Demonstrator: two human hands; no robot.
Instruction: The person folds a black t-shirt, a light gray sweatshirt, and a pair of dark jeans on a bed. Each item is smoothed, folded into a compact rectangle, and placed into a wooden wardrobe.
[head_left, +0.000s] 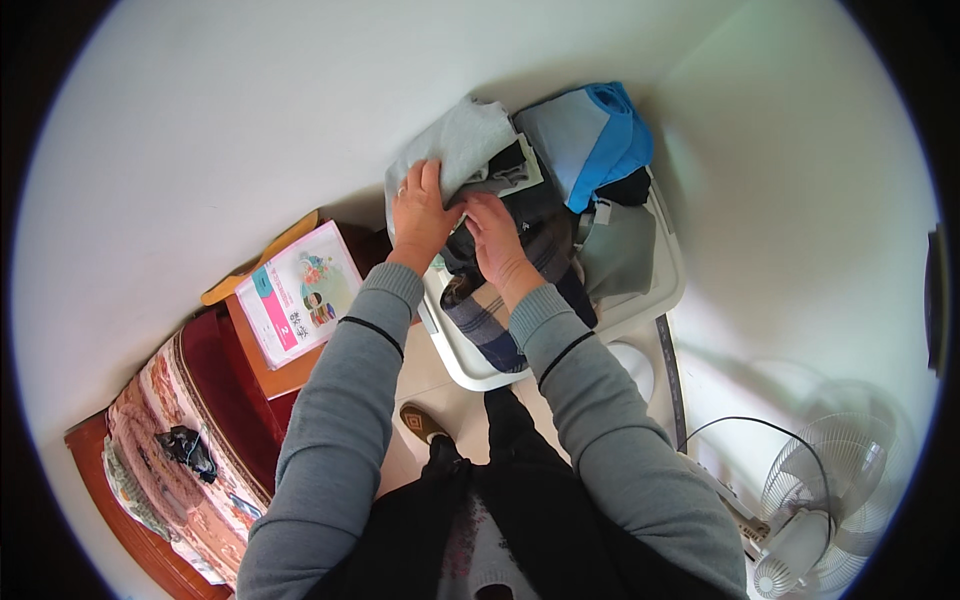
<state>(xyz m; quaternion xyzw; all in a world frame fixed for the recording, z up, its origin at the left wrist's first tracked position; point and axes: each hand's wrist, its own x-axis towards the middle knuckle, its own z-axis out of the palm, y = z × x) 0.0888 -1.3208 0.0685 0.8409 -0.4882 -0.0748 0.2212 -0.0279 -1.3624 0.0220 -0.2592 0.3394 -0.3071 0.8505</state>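
A folded light grey garment (472, 135) rests at the back left of a pile of clothes, on the lid of a white plastic storage box (469, 375). My left hand (421, 217) grips its near side, fingers over the cloth and thumb turned inward. Close beside that thumb, my right hand (495, 238) has bent fingers at the garment's near edge, above dark clothes; its fingertips are partly hidden. Under my right wrist lies a rolled plaid cloth (480, 319). A blue and grey folded garment (592, 135) and a grey-green cloth (619, 247) lie on the right side.
White walls (225, 112) stand behind and right of the box. To the left, a textbook (300, 292) lies on a wooden surface (262, 352), near a patterned cover (180, 420) with a black plastic bag (187, 451) on it. A fan (817, 487) stands at lower right.
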